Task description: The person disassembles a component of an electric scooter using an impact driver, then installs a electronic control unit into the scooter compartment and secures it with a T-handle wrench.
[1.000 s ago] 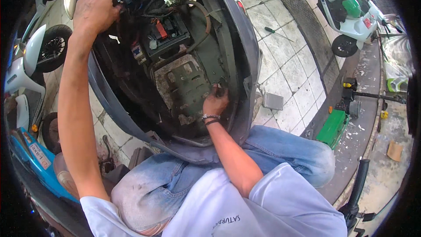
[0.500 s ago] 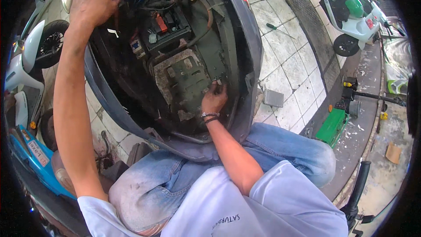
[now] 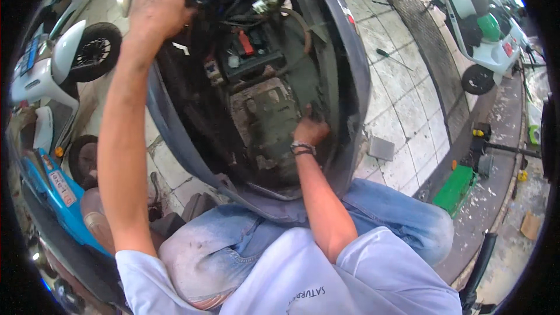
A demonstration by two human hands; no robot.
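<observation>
Overhead: scooter body (image 3: 350, 81), grey, tipped up with its open underside facing the camera, lower edge resting against the knees.

Left hand (image 3: 158, 9): raised to the upper left rim of the body, fingers curled tight over the rim edge, gripping it.

Right hand (image 3: 309, 129): inside the body cavity, low and right of centre, just beside the right wall. Fingers bent inward and pressed against a dark part there; fingertips hidden, so whether anything is pinched between them cannot be told. Dark wristband (image 3: 303, 149) just below the hand.

Inside the body, above the right hand: dusty grey engine block (image 3: 268, 111) at centre. Higher up, black battery (image 3: 251, 58) with a red terminal cap (image 3: 245, 42). Cables (image 3: 294, 23) looped around the top of it.

Right of the body, on the tiled floor (image 3: 402, 81): screwdriver (image 3: 392, 58) lying flat, well apart; small grey square plate (image 3: 382, 148) near the lower right wall. Farther right: green box (image 3: 455, 186) at the kerb, white and green scooter (image 3: 484, 41).

Left of the body: white scooter (image 3: 52, 64), blue scooter (image 3: 58, 186).
</observation>
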